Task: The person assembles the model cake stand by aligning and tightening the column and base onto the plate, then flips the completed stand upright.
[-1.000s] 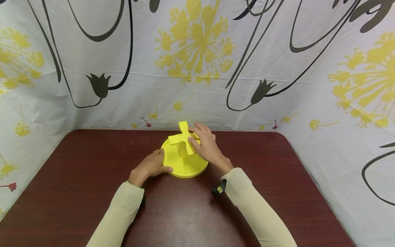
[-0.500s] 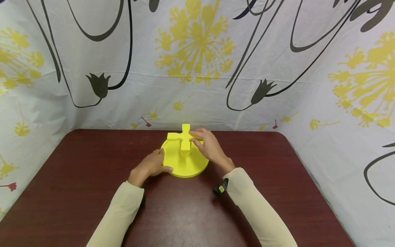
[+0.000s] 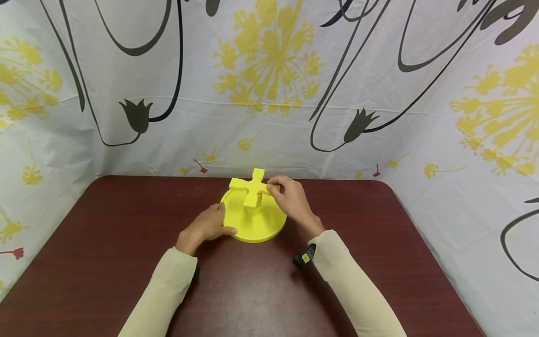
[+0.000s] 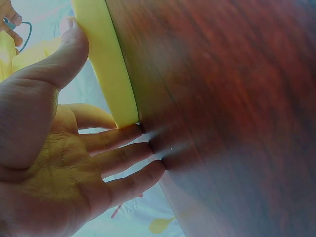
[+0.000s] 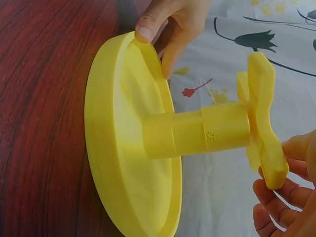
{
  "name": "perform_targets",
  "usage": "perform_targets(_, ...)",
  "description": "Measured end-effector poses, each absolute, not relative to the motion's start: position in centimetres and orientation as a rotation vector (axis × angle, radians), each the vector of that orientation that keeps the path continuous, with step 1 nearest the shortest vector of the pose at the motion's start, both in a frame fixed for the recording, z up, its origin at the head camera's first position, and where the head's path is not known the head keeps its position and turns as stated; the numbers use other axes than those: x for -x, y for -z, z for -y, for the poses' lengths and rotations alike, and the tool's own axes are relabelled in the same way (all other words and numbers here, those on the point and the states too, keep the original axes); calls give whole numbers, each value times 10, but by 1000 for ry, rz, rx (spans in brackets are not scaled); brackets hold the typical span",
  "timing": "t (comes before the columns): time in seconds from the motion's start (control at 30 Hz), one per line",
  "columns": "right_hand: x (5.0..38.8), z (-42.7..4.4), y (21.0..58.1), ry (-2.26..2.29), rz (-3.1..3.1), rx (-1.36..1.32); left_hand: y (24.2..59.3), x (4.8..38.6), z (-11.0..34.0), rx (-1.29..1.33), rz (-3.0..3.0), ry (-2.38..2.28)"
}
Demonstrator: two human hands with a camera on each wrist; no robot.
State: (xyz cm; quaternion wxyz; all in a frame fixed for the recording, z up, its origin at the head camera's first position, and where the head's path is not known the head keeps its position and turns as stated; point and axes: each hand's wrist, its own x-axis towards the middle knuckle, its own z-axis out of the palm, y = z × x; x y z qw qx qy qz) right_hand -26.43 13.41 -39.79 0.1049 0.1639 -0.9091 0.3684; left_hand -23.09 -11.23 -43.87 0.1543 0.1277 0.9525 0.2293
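Observation:
A yellow piece stands on the table: a shallow round base (image 3: 257, 229), an upright stepped post (image 5: 197, 131) marked 32, and a cross-shaped handle (image 3: 254, 187) on top. My left hand (image 3: 205, 226) holds the base's rim at the left, thumb (image 4: 74, 47) over the edge and the other fingers (image 4: 126, 158) along its outer side, tips on the tabletop. With thumb and fingers my right hand (image 3: 294, 201) pinches the right arm of the cross, as the right wrist view (image 5: 274, 170) shows. Part of that arm is hidden behind the fingers in the head view.
The dark red-brown table (image 3: 105, 281) has its back edge just behind the yellow piece. A white cloth (image 3: 269, 140) printed with yellow and grey flowers hangs behind it and at both sides. A dark device (image 3: 305, 256) is strapped at my right wrist.
The cross-shaped handle has turned clockwise, its far arm swinging from left-leaning to right-leaning. My right hand has shifted slightly right, toward the arm's end. The left hand and base stay put.

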Motion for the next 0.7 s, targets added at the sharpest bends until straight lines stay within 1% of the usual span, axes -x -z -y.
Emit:
perform_targets(0.5, 261, -134, 397, -1131, 2676, -556, 441, 231, 114, -378, -2738, -669)
perform_targets(0.7, 265, -134, 399, -1110, 2551, -497, 440, 231, 113, -385, -2735, -668)
